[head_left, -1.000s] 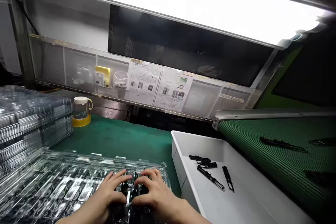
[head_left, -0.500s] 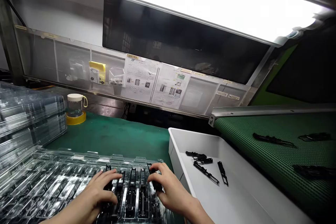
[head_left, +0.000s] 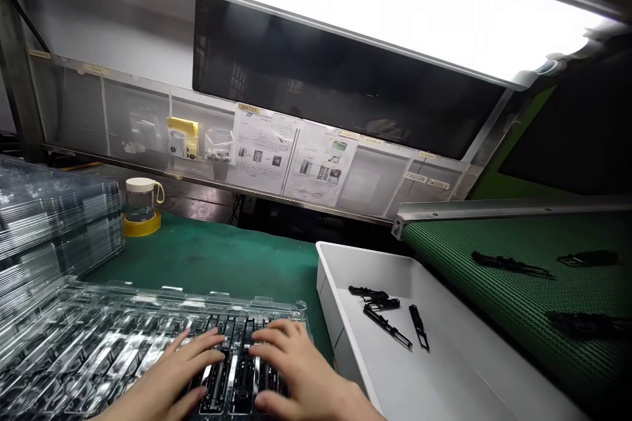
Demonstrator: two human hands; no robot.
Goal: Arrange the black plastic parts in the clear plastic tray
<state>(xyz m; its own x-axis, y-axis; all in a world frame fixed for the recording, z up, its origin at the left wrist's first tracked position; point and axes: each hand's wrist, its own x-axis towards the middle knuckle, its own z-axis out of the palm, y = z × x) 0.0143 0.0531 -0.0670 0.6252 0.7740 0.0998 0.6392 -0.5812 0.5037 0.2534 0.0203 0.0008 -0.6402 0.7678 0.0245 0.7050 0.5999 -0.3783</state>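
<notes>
A clear plastic tray (head_left: 123, 322) with long slots lies in front of me. Slim black plastic parts (head_left: 241, 378) sit in several slots toward its right end. My left hand (head_left: 180, 371) rests over the tray beside these parts, fingers spread and holding nothing I can see. Across the rightmost parts lies my right hand (head_left: 301, 375), its fingers stretched out and apart. The palm hides part of the tray's right end and whatever lies directly beneath.
Right of the tray stands a white bin (head_left: 375, 263) with several loose black parts (head_left: 388, 325). Beyond it, a green mesh conveyor (head_left: 469, 237) carries more. Stacked clear trays (head_left: 59, 217) and a lidded cup (head_left: 141, 200) on yellow tape (head_left: 142, 225) stand left.
My right hand has shifted left from the tray's right end, letting go of a black part there; its curled fingers have straightened. My left hand has moved slightly down and left.
</notes>
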